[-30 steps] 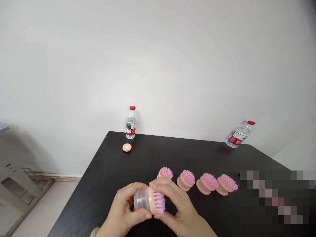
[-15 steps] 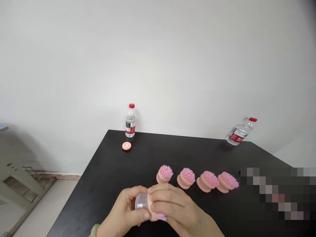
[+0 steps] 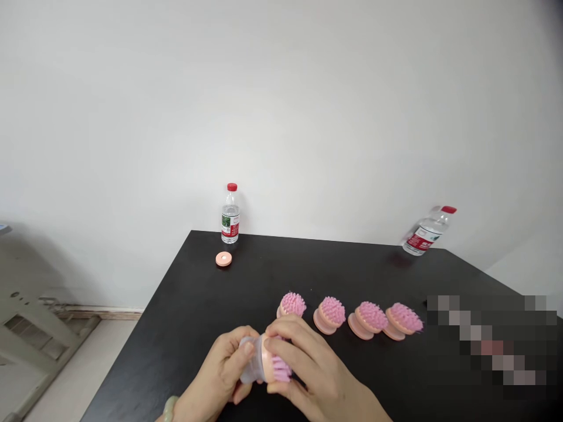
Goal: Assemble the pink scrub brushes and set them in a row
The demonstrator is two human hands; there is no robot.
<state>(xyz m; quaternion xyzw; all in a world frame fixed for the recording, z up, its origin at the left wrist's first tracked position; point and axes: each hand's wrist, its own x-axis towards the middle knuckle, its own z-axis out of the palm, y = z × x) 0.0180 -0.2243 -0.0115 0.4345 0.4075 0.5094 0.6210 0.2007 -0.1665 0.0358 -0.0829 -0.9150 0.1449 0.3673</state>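
Observation:
Between my two hands, above the near part of the black table [image 3: 264,275], is a scrub brush [image 3: 266,358] lying sideways, with a clear body, a peach collar and pink bristles. My left hand [image 3: 223,366] is wrapped round the clear body, its thumb on top. Gripping the peach collar and bristle end are the fingers of my right hand [image 3: 310,366], which partly hide the bristles. Just beyond my hands a row of similar brushes stands bristles up: one brush [image 3: 292,305], partly covered by my right hand, then another [image 3: 329,315], a third [image 3: 368,320] and a last one [image 3: 402,320].
A peach disc [image 3: 223,259] lies at the table's far left, near an upright water bottle [image 3: 230,217]. Another water bottle [image 3: 426,233] leans at the back right. White wall [image 3: 308,117] rises behind the table. Pixelation hides the right side; a pale metal frame [image 3: 30,340] stands at left.
My right hand has shifted its fingers on the brush, so more pink bristles show. My left thumb has moved up onto the clear body. The brushes in the row stay put.

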